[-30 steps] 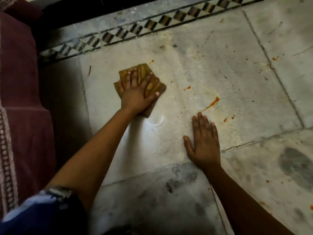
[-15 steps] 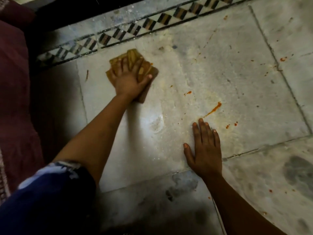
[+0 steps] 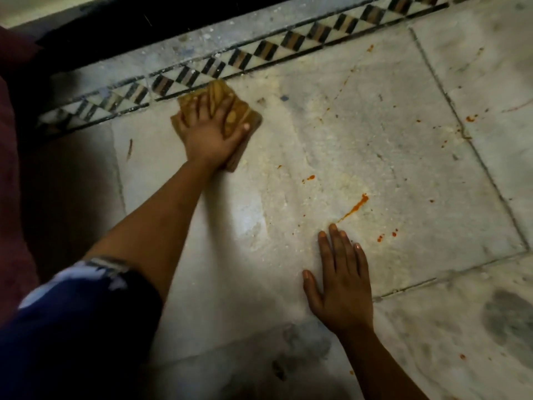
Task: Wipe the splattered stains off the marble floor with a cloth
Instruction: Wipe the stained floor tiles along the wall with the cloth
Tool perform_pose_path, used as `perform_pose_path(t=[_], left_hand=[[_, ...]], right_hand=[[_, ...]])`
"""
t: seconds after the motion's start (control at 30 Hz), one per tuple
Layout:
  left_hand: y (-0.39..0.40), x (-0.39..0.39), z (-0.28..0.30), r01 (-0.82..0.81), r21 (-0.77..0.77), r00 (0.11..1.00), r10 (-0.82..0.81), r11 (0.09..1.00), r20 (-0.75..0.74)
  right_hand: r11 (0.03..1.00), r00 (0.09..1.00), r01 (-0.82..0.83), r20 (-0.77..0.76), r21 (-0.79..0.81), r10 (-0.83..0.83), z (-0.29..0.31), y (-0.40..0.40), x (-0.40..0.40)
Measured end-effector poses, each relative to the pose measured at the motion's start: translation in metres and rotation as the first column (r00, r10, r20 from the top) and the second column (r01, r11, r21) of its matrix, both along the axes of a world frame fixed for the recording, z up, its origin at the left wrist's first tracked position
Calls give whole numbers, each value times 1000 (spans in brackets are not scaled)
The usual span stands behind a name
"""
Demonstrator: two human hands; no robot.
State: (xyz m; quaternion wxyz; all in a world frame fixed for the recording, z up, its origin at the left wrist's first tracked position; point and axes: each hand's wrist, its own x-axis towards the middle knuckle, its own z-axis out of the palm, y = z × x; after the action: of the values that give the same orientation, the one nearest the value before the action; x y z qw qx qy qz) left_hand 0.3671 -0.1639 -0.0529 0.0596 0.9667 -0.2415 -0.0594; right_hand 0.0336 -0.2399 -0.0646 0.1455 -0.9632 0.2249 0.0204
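A folded yellow-brown cloth (image 3: 230, 111) lies on the pale marble floor (image 3: 375, 140) right against the patterned border strip. My left hand (image 3: 209, 134) presses flat on it with fingers spread. My right hand (image 3: 341, 284) rests flat on the floor nearer to me, fingers straight. An orange streak stain (image 3: 356, 206) lies just beyond my right fingertips. Small orange spots (image 3: 386, 236) sit to its right, one more spot (image 3: 310, 178) lies between the hands, and further specks (image 3: 470, 118) dot the far right slab.
A black-and-white checkered border strip (image 3: 245, 62) runs along the far edge of the slab, with a dark threshold (image 3: 144, 21) beyond it. Dark red fabric (image 3: 11, 197) lies along the left. Grout lines (image 3: 467, 145) cross the floor at right. Grey smudges (image 3: 507, 319) mark the near slab.
My left hand has pushed the cloth away from me, up to the border strip. My right hand has stayed planted on the floor.
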Motion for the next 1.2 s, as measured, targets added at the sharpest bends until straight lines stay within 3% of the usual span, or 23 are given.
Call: perform_pose_path(t=[0.07,0.13,0.27,0.33,0.4,0.5,0.57,0.67,0.8,0.87,0.93,1.07,1.2], left_hand=[[-31,-6,0,44,18,999,-44,999,-9],[-38,-29,-1,194,-1,981,-194,981,-12],[28,-74,-6,465,-20,885,-464,885,37],[56,-65,-5,412,-4,911,-412,911,27],[52,-41,-4,261,11,965,-261,965,-6],[-2,-19,0,24,-6,1000,-24,1000,0],[-42,-28,-1,-36,-16,999,35,999,-40],[-66,-75,-3,172,-25,984,-173,985,-32],[-19,-124,-8,467,-54,884,-464,882,64],[7,-111,-4,439,-8,898,-439,898,38],[13,-88,4,308,54,951,-308,950,-6],[-33,-83,33,77,119,987,-59,990,-149],[-39,-128,42,384,169,907,-337,908,-252]], right_hand=[[1000,1000,-1,0,-10,1,0,1,-1],[1000,1000,1,-5,-11,-2,1,1,0],[1000,1000,12,9,7,-12,1,0,0],[1000,999,17,27,8,-17,0,1,0],[1000,999,15,28,-2,-15,-2,1,-1],[1000,999,10,33,-4,-10,-1,1,0],[1000,1000,11,29,-15,-11,-2,1,-1],[1000,999,9,37,-17,-9,-2,1,0],[1000,997,11,79,-18,-10,-5,0,0],[1000,994,10,105,-15,-9,-6,1,-2],[1000,993,9,120,-18,-7,-6,1,-2],[1000,996,6,89,-15,-4,-1,3,-3],[1000,995,14,96,14,-15,-1,2,-4]])
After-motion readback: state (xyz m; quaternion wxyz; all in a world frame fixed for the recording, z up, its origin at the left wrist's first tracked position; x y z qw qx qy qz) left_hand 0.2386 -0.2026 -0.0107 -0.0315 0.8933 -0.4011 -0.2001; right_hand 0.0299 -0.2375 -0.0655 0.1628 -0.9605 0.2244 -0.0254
